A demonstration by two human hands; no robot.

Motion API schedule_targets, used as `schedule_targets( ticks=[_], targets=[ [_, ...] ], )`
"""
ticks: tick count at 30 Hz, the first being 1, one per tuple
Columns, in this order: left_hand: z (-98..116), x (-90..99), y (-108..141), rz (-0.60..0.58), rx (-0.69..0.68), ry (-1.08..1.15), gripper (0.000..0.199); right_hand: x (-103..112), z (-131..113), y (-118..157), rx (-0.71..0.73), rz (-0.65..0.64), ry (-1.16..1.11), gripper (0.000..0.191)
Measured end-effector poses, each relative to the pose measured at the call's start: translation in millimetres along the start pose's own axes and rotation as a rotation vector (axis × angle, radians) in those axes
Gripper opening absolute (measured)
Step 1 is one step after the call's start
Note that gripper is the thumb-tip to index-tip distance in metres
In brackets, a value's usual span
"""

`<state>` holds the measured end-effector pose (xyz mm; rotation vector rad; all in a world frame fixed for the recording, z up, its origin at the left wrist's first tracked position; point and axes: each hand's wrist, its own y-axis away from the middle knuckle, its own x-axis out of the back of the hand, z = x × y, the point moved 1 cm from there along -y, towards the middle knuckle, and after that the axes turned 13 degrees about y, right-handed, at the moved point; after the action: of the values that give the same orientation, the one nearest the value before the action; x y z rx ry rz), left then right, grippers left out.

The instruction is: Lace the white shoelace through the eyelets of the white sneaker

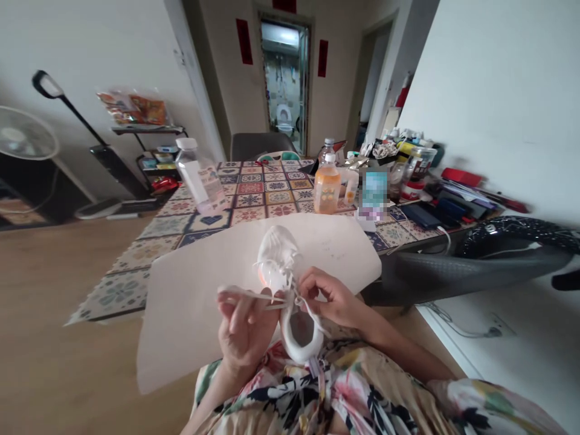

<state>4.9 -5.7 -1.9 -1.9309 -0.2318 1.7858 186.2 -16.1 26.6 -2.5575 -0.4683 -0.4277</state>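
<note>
While the white shoe (pixel 290 290) rests on the lap, heel toward the person | left hand (pixel 244 329) pinches 1 white lace (pixel 247 295) | right hand (pixel 328 296) grips the laces near the eyelets | white sheet (pixel 190 290) lies under it.

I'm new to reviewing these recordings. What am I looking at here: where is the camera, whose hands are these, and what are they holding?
There is no machine here. The one picture comes from a camera worn on a person's head, looking forward and down, so both hands are the wearer's own. The left hand pinches a flat white lace pulled out sideways; the right hand grips the laces at the shoe's tongue. The white sneaker lies heel toward the wearer, over a white sheet spread on the table's edge. Further back, on the patterned tablecloth, stand an orange drink bottle and a clear plastic bottle, with clutter along the wall.
</note>
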Motion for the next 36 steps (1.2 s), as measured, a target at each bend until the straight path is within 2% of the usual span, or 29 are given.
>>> schedule_targets(
  ticks=[3,8,14,17,21,25,30,33,36],
  targets=[
    [3,0.3,-2,0.0,0.015,0.023,0.024,1,4,0,-0.027,0.001,-0.07,0.031],
    [1,-2.6,-3,-0.01,0.055,-0.056,0.01,13,1,0,0.032,-0.096,-0.196,0.029],
    [-2,-4.9,0,0.002,0.087,-0.146,0.01,41,-12,4,0.074,-0.251,-0.036,0.031],
    [-2,-2.7,0,-0.026,0.084,-0.157,0.008,50,-17,9,0.076,-0.27,-0.012,0.033],
    [-1,0.9,2,-0.04,0.081,-0.18,0.01,62,-21,15,0.073,-0.275,-0.096,0.037],
    [-1,3.3,4,-0.028,0.091,-0.179,0.012,73,-22,15,0.21,-0.378,-0.038,0.034],
    [0,2.6,4,-0.049,0.11,-0.121,0.013,79,-22,14,0.278,-0.328,0.172,0.024],
    [-1,0.9,3,-0.063,0.136,-0.1,0.012,87,-26,19,0.259,-0.356,0.179,0.026],
    [-1,0.3,3,-0.079,0.15,-0.091,0.012,102,-20,29,0.17,-0.418,0.144,0.029]
  ],
)
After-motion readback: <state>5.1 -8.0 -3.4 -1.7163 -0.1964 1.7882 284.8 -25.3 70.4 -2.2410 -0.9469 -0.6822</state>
